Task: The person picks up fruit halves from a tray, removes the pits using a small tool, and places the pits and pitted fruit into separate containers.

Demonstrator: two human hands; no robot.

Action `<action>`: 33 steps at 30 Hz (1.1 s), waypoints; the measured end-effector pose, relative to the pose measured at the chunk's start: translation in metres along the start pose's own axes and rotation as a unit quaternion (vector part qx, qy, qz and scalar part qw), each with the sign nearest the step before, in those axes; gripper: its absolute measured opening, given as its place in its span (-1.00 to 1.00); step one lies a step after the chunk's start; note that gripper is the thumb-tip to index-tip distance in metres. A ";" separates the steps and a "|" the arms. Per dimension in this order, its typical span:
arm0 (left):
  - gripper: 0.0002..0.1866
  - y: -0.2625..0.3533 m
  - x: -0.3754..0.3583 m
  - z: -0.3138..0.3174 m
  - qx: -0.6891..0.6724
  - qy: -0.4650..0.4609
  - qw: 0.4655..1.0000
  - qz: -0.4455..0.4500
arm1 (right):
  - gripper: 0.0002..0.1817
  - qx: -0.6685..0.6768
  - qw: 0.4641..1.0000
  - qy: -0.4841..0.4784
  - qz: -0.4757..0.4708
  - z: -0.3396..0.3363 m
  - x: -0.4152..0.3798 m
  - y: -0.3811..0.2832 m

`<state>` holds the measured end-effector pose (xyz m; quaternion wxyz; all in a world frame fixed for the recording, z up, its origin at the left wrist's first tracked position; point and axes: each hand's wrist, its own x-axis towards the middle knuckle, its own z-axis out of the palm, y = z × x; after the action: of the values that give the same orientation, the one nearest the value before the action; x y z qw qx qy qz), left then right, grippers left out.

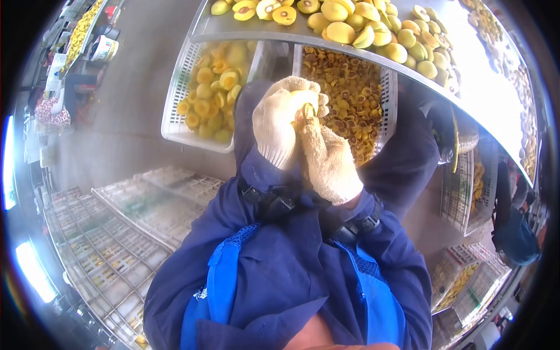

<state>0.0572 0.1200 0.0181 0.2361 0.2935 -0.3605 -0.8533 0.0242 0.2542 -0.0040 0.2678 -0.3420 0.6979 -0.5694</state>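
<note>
My left hand (276, 121), in a pale work glove, is closed around a yellow peach half (304, 97), held above my lap. Against the fruit, my gloved right hand (332, 160) grips a small pitting tool with a curved metal tip (308, 111); its handle is hidden in my fingers. Beyond my left hand, a white crate (169, 125) holds scooped yellow peach halves (213, 93). Just past my right hand, another crate (386, 108) is full of brown and yellow pits and scraps (350, 87).
A metal table (280, 36) edges close in front, bearing many halved peaches (350, 23). Stacked white crates (111, 233) stand at lower left, more crates (458, 198) at right. Other people (55, 111) are at the far left and right.
</note>
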 end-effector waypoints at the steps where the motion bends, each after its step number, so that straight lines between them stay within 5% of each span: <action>1: -0.84 0.002 -0.001 0.003 0.019 0.001 1.000 0.014 | -0.67 -0.003 1.000 0.007 -0.014 0.000 0.001 0.002; 3: -0.84 0.005 -0.004 0.008 0.016 -0.001 0.999 0.037 | -0.67 0.011 0.999 0.038 -0.028 0.004 0.000 -0.001; 6: -0.84 0.002 -0.005 0.012 -0.017 0.000 0.998 0.057 | -0.66 0.087 0.991 0.066 0.072 0.005 0.003 -0.021; 11: -0.83 -0.004 0.003 0.003 0.032 0.014 0.998 0.056 | -0.60 0.092 0.995 0.034 0.031 0.006 0.007 0.010; 16: -0.86 -0.003 0.007 -0.006 0.039 -0.005 0.999 0.021 | -0.52 0.252 0.913 -0.065 0.313 -0.017 0.016 -0.028; 23: -0.87 0.000 0.012 -0.008 -0.101 -0.039 0.993 -0.055 | -0.33 0.416 0.850 -0.127 0.298 -0.029 0.016 -0.010; 26: -0.87 -0.003 0.021 -0.007 0.102 0.006 0.995 -0.008 | -0.34 0.424 0.846 -0.109 0.305 -0.021 0.014 -0.010; 29: -0.85 -0.010 0.010 0.004 0.018 0.051 0.996 0.075 | -0.35 0.295 0.899 -0.077 0.316 -0.019 0.018 -0.025; 33: -0.85 -0.001 0.014 0.001 0.057 0.023 0.998 -0.010 | -0.36 0.428 0.838 -0.142 0.307 -0.030 0.020 -0.005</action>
<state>0.0460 0.1127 0.0136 0.2184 0.3296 -0.3997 -0.8270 -0.0104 0.2562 0.0071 0.6449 -0.0385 0.4086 -0.6447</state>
